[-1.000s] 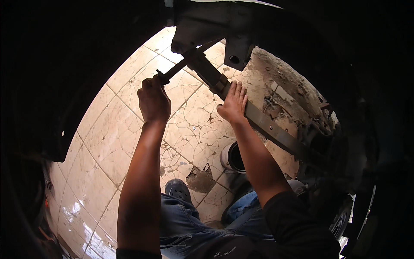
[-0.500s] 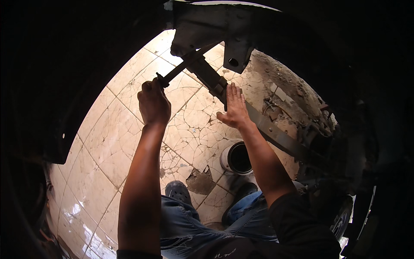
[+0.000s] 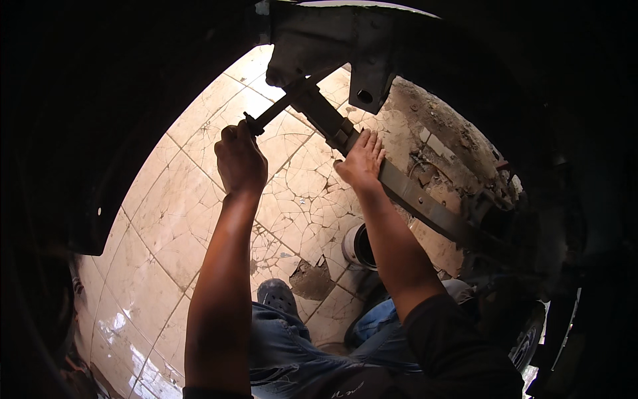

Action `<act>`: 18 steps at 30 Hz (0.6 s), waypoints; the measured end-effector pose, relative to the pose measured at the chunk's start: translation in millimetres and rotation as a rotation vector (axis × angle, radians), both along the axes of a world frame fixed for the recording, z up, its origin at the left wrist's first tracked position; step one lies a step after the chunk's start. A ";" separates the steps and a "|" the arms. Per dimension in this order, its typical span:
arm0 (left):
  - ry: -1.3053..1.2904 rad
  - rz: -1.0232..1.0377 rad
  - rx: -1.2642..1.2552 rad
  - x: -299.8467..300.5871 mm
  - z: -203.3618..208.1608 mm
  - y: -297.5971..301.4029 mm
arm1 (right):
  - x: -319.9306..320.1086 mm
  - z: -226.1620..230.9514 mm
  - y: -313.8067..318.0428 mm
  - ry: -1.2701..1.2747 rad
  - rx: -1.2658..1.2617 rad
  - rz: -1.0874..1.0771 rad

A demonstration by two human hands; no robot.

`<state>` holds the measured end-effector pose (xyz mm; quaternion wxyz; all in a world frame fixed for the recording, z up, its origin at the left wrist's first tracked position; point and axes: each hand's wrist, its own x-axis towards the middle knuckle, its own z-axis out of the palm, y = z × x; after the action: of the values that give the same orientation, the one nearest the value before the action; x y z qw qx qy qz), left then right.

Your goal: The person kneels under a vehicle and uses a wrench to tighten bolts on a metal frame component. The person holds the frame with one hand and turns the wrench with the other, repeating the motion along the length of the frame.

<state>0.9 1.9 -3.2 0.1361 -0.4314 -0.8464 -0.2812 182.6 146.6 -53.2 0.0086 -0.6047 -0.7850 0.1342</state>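
One slim dark rod (image 3: pixel 274 112) | left fingers (image 3: pixel 230 133) curled round its end | dull metal beam (image 3: pixel 403 187) | right fingers (image 3: pixel 371 143) outstretched, flat on it

L hand (image 3: pixel 240 159) curled in a fist, R hand (image 3: pixel 361 163) laid flat w/ fingers (image 3: pixel 371 143) fwd, both arms (image 3: pixel 224 279) extended.

Floor tiles (image 3: pixel 167 223): lay pale, crazed with cracks.
Dirt and rubble (image 3: pixel 438 118): lined the far right.
Light patches (image 3: pixel 118 322): glared near left.
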 end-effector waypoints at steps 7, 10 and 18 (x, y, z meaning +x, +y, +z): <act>-0.031 -0.024 0.013 0.8 0.2 4.3 | 10.5 -8.7 8.0 0.075 0.144 0.106; -0.029 0.024 -0.045 0.3 -0.1 1.9 | -7.1 3.5 -6.3 0.013 0.043 -0.009; -0.049 0.001 -0.011 2.4 2.2 3.1 | 12.2 -3.5 1.6 0.027 0.053 -0.016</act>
<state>3.3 5.0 -1.0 0.1129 -0.4247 -0.8511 -0.2872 194.8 148.3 -56.6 0.0365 -0.6086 -0.7833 0.1213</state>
